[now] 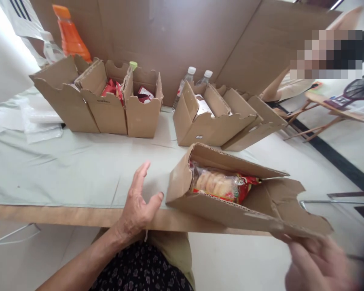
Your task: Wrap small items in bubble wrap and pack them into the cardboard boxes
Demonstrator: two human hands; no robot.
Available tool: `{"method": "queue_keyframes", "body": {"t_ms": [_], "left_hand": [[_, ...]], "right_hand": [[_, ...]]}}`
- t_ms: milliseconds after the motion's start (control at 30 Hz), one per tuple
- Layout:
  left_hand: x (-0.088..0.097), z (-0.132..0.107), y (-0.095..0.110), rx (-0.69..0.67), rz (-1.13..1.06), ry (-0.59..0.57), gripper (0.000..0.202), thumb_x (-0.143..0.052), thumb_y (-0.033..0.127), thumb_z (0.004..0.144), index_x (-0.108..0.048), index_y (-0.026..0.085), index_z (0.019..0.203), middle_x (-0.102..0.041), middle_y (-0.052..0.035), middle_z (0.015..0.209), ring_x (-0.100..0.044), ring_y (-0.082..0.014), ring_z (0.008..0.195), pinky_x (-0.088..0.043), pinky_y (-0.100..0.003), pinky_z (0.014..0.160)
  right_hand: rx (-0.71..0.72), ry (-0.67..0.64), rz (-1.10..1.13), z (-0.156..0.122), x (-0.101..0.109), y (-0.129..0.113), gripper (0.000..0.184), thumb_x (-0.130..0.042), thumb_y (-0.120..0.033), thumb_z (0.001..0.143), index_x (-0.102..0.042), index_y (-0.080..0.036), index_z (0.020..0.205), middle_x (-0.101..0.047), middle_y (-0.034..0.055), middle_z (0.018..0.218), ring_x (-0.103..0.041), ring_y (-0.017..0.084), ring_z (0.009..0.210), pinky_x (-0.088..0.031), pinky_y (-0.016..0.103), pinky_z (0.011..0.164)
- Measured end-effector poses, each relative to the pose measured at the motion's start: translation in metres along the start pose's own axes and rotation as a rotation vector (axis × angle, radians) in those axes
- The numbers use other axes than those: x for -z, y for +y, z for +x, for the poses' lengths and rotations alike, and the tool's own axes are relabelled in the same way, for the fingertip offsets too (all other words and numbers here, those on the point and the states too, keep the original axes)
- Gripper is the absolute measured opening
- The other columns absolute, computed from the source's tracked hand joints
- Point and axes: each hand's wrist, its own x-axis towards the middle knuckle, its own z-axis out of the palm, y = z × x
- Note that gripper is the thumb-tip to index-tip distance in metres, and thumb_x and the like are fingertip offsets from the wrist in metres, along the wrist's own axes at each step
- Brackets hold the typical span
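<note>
My right hand (317, 264) grips the flap end of an open cardboard box (182, 186) that lies tilted over the table's front edge. Inside the box lies a red packet of round biscuits (223, 186). My left hand (139, 204) hovers just left of the box with fingers stretched and apart, thumb near the box's closed end, holding nothing.
The table wears a pale green cloth (63, 169). Three open boxes (107, 101) with red packets stand at the back left, more boxes (212, 121) at the back right. An orange bottle (69, 34) and water bottles (186, 81) stand behind. Another person sits at the far right.
</note>
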Motion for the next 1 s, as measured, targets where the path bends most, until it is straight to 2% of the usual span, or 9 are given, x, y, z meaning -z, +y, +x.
{"method": "queue_keyframes", "body": {"t_ms": [100,233,333,467,600,700,800,900,1000], "left_hand": [[-0.016,-0.016,0.011,-0.015,-0.012,-0.216,0.08,-0.063,0.021,0.089,-0.031,0.03,0.162,-0.04,-0.0122,0.168,-0.041,-0.035,0.154,-0.039,-0.058,0.126],[-0.035,-0.019,0.012,0.014,-0.039,-0.219,0.081,-0.06,0.02,0.091,-0.027,0.029,0.164,-0.042,-0.0127,0.167,-0.04,-0.0323,0.155,-0.044,-0.054,0.124],[-0.043,0.019,0.005,0.072,-0.028,-0.154,0.073,-0.057,0.022,0.093,-0.033,0.026,0.162,-0.044,-0.0131,0.166,-0.043,-0.032,0.153,-0.046,-0.054,0.122],[-0.045,0.085,-0.007,0.009,0.026,-0.128,0.073,-0.055,0.015,0.089,-0.039,0.023,0.159,-0.045,-0.0122,0.166,-0.042,-0.0307,0.154,-0.035,-0.056,0.129],[-0.035,0.1,-0.017,0.021,0.008,-0.028,0.073,-0.055,0.012,0.088,-0.04,0.024,0.159,-0.052,-0.0118,0.161,-0.049,-0.0305,0.149,-0.041,-0.057,0.124],[-0.025,0.087,-0.021,0.061,-0.015,0.041,0.073,-0.056,0.014,0.089,-0.039,0.025,0.159,-0.052,-0.0113,0.161,-0.051,-0.0309,0.147,-0.05,-0.053,0.118],[-0.016,0.084,-0.021,0.096,-0.02,0.023,0.079,-0.056,0.015,0.088,-0.032,0.025,0.162,-0.046,-0.0116,0.165,-0.05,-0.031,0.148,-0.053,-0.05,0.114],[-0.001,0.088,-0.02,0.143,0.018,-0.058,0.088,-0.058,0.017,0.086,-0.024,0.021,0.166,-0.042,-0.0158,0.167,-0.053,-0.0328,0.144,-0.055,-0.05,0.11],[0.028,0.082,-0.023,0.18,0.148,-0.125,0.082,-0.061,0.025,0.087,-0.032,0.018,0.163,-0.052,-0.0182,0.159,-0.063,-0.0331,0.131,-0.055,-0.053,0.109]], "right_hand": [[-0.036,-0.257,0.017,-0.009,-0.001,0.021,0.063,-0.081,-0.062,0.068,-0.072,-0.032,0.122,-0.074,0.0158,0.126,-0.068,0.047,0.121,-0.054,0.069,0.099],[0.034,-0.26,-0.019,-0.001,-0.036,0.021,0.046,-0.078,-0.057,0.079,-0.069,-0.025,0.112,-0.076,0.0111,0.103,-0.073,0.033,0.097,-0.059,0.051,0.085],[0.13,-0.34,0.041,0.033,-0.078,0.011,0.042,-0.076,-0.054,0.081,-0.066,-0.023,0.107,-0.073,0.0075,0.097,-0.07,0.027,0.09,-0.058,0.044,0.082],[0.175,-0.407,0.103,0.081,-0.131,0.005,0.046,-0.075,-0.054,0.078,-0.06,-0.022,0.107,-0.071,0.0067,0.099,-0.067,0.026,0.095,-0.058,0.043,0.083],[0.185,-0.533,0.127,0.085,-0.163,0.004,0.047,-0.074,-0.053,0.078,-0.058,-0.023,0.111,-0.072,0.0083,0.107,-0.068,0.025,0.097,-0.058,0.044,0.086],[0.194,-0.56,0.148,0.071,-0.177,0.0,0.046,-0.073,-0.053,0.08,-0.059,-0.023,0.112,-0.073,0.0084,0.109,-0.07,0.024,0.098,-0.058,0.044,0.089],[0.208,-0.526,0.094,0.064,-0.185,-0.004,0.046,-0.069,-0.057,0.079,-0.06,-0.023,0.109,-0.074,0.0093,0.105,-0.071,0.026,0.094,-0.059,0.045,0.085],[0.222,-0.524,-0.149,0.063,-0.181,-0.004,0.044,-0.064,-0.062,0.076,-0.063,-0.024,0.098,-0.076,0.0103,0.093,-0.07,0.029,0.08,-0.057,0.046,0.072],[0.289,-0.532,-0.509,0.059,-0.162,0.003,0.043,-0.057,-0.068,0.074,-0.068,-0.027,0.083,-0.075,0.0111,0.083,-0.065,0.031,0.064,-0.053,0.052,0.066]]}}
